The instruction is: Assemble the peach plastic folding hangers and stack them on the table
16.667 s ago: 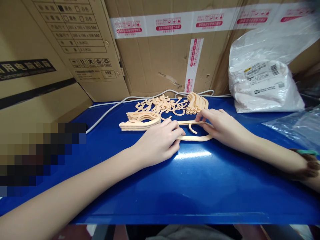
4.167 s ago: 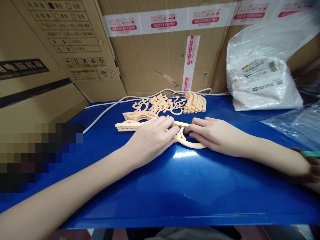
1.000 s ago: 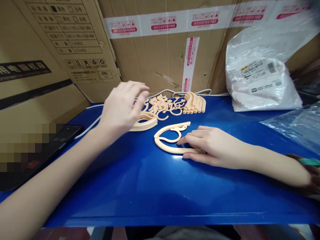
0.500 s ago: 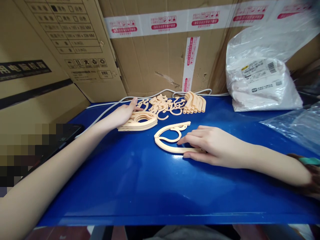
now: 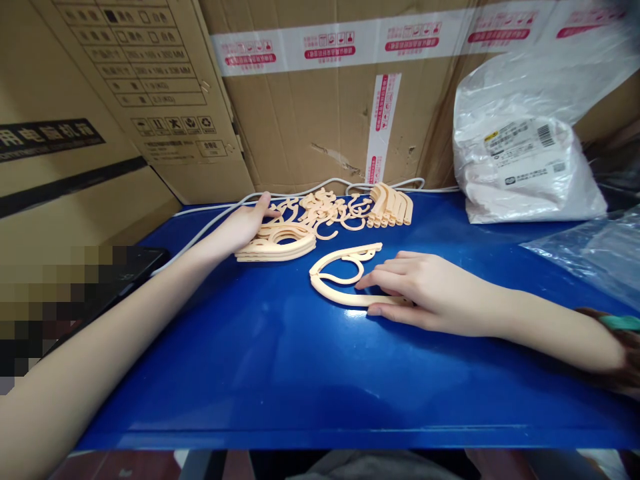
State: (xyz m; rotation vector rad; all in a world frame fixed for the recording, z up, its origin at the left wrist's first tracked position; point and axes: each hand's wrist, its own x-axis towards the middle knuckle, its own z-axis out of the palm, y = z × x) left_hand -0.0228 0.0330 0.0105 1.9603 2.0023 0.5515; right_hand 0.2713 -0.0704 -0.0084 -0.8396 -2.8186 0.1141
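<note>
A beige plastic folding hanger (image 5: 336,299) lies flat on the blue table, its curved arms spread towards the right. My right hand (image 5: 417,290) is on its near arm, thumb on the near side and fingers bent over the far side, partly hiding that arm. Farther left, my left hand (image 5: 245,225) rests against the far left side of a stack of folded hangers (image 5: 287,252). Its thumb sticks up, apart from the fingers, and some fingertips are hidden behind the stack. Behind the stack lies a loose pile of beige hooks and small curved pieces (image 5: 320,208).
Beige hanger arms (image 5: 393,207) lie in a neat pile at the back. A grey cable (image 5: 200,233) runs along the rear edge. Cardboard boxes (image 5: 310,113) wall the back and left. A white plastic bag (image 5: 530,167) stands at right, near clear film (image 5: 595,250). A dark device (image 5: 145,263) lies left.
My left hand has shifted very slightly back and to the left at the stack. The right hand and the hanger under it stay in place.
</note>
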